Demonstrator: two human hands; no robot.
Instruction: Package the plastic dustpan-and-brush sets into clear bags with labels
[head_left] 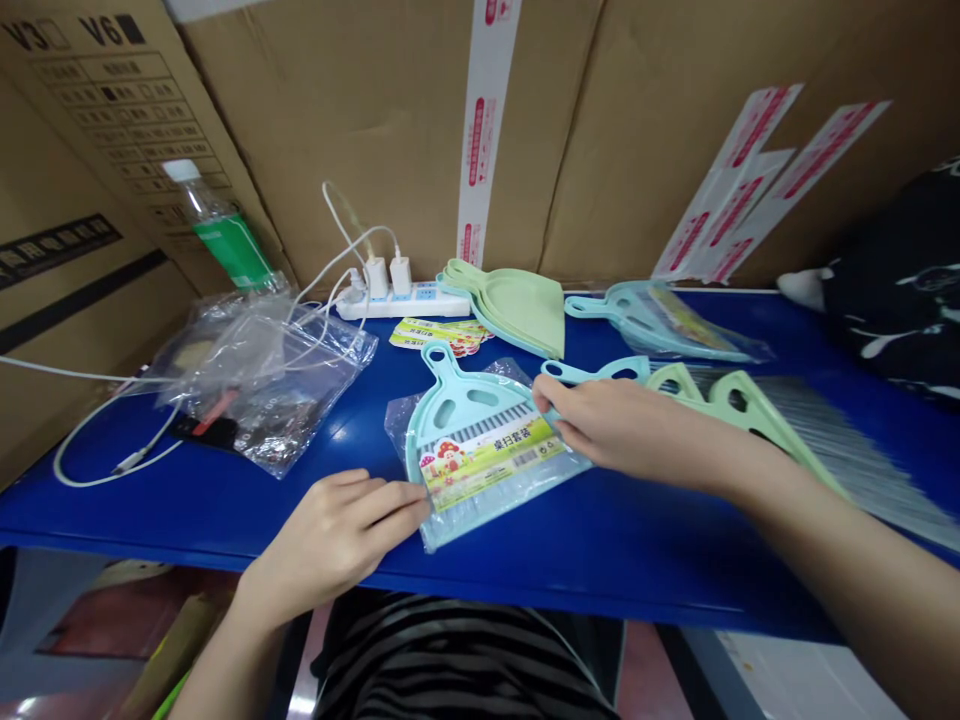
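Note:
A light-blue dustpan [469, 395] lies in a clear plastic bag on the blue table, in front of me. Inside the bag are a brush, its bristles partly visible, and a yellow-green printed card [487, 460]. My left hand [345, 530] pinches the bagged dustpan's lower left edge, the thumb hidden. At its right edge my right hand [592, 415] is closed, fingers curled on the bag and rim. Beyond the right hand lie a blue brush handle [592, 372] and green brushes [750, 405] with grey bristles, partly covered by my forearm.
Behind stand stacked green dustpans [525, 300], loose printed cards [439, 335] and another bagged blue dustpan [645, 310]. A white power strip [420, 300] with chargers and cables, plastic bags [262, 370] and a bottle [232, 240] occupy the left. Cardboard [375, 110] walls the back.

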